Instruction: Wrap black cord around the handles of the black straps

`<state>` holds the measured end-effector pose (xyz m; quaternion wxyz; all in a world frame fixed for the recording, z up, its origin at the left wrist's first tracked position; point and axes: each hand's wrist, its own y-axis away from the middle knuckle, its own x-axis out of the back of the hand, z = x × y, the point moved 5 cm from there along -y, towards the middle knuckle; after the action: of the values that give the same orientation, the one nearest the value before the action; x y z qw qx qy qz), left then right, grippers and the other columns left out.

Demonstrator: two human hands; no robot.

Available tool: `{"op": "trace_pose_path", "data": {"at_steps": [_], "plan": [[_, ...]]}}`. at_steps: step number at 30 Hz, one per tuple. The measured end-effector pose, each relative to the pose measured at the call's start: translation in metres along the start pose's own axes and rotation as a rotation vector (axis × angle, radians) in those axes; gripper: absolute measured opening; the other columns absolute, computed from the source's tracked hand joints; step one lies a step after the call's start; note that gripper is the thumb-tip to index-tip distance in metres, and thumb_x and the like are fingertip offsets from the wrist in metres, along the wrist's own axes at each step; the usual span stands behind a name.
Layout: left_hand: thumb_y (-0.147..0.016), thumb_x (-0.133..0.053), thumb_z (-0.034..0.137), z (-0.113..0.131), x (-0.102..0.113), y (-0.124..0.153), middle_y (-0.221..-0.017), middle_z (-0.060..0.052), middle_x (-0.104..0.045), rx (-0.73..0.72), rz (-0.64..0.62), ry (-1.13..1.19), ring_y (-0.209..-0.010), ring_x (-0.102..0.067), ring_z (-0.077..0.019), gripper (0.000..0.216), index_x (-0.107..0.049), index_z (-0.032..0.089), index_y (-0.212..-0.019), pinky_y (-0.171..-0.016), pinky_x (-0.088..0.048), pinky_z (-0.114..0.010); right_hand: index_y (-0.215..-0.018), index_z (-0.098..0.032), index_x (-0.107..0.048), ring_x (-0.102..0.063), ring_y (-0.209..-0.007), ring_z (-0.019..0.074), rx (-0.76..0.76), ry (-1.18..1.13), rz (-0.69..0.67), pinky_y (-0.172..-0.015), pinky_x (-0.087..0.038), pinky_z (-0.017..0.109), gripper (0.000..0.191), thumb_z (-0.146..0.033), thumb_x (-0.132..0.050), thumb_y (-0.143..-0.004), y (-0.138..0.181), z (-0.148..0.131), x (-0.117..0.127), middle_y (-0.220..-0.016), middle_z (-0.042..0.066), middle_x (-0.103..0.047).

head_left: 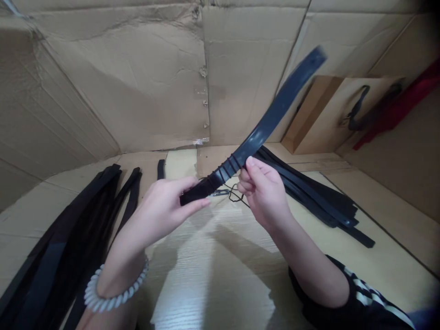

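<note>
A long, curved, glossy black strip [271, 117] slants up to the right above the table, its far end slightly blurred. Its lower end is clasped between thumb and fingers of my left hand [172, 199]. Several spaced turns of thin black cord [225, 170] wrap around the strip between my hands. My right hand [263, 188] is closed in a pinch at the strip's edge beside the last turns, seemingly on the cord; what lies inside the fingers is mostly hidden. Loose cord and a small metal tool [220, 192], its kind unclear, show behind the strip.
Dark strips [75, 229] lie piled on the left, with a short black piece [161, 169] farther back. More black strips [309, 197] lie at the right. Cardboard walls [154, 82] enclose the table [220, 275]. A brown paper bag [319, 114] and red cloth [405, 107] are at the back right.
</note>
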<state>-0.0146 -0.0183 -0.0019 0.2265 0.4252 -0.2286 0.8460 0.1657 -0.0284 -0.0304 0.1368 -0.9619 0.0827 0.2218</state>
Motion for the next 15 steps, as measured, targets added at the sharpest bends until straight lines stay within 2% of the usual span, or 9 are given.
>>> {"op": "trace_pose_path", "data": {"at_steps": [3,7,10,15], "plan": [[-0.089,-0.061,0.044,0.008,0.001,0.003,-0.065,0.003,-0.063,-0.085,0.243,-0.298,-0.058,-0.056,-0.0143,0.025,-0.065,0.021,-0.082,-0.054,-0.035,-0.026,-0.058,-0.019,-0.038,-0.019,-0.046,0.0029,0.046,0.020,0.032,-0.042,-0.015,0.021,0.051,-0.049,-0.076,-0.073,-0.003,-0.001,0.004,-0.053,-0.009,-0.028],[-0.093,-0.057,0.037,0.024,-0.003,0.010,-0.059,0.002,-0.056,-0.183,0.479,-0.636,-0.051,-0.050,-0.0143,0.027,-0.060,0.020,-0.071,-0.052,-0.030,-0.029,-0.061,-0.019,-0.046,-0.016,-0.046,0.0039,0.107,0.066,0.070,-0.041,-0.013,0.022,0.044,-0.051,-0.073,-0.077,-0.003,-0.003,0.009,-0.054,-0.009,-0.023],[-0.089,-0.061,0.031,0.032,-0.004,0.013,-0.055,0.002,-0.049,-0.163,0.530,-0.772,-0.048,-0.044,-0.0145,0.028,-0.057,0.020,-0.064,-0.050,-0.027,-0.031,-0.072,-0.018,-0.060,-0.020,-0.046,0.0049,0.108,0.109,0.069,-0.041,-0.013,0.023,0.041,-0.058,-0.067,-0.080,-0.003,-0.002,0.010,-0.055,-0.007,-0.029],[-0.083,-0.063,0.024,0.032,0.000,0.013,-0.059,0.000,-0.051,-0.066,0.526,-0.811,-0.055,-0.051,-0.0181,0.018,-0.059,0.021,-0.066,-0.053,-0.028,-0.032,-0.076,-0.016,-0.065,-0.019,-0.044,0.0039,0.076,0.152,0.088,-0.042,-0.013,0.024,0.042,-0.057,-0.071,-0.077,-0.002,0.001,0.012,-0.052,-0.009,-0.025]]}}
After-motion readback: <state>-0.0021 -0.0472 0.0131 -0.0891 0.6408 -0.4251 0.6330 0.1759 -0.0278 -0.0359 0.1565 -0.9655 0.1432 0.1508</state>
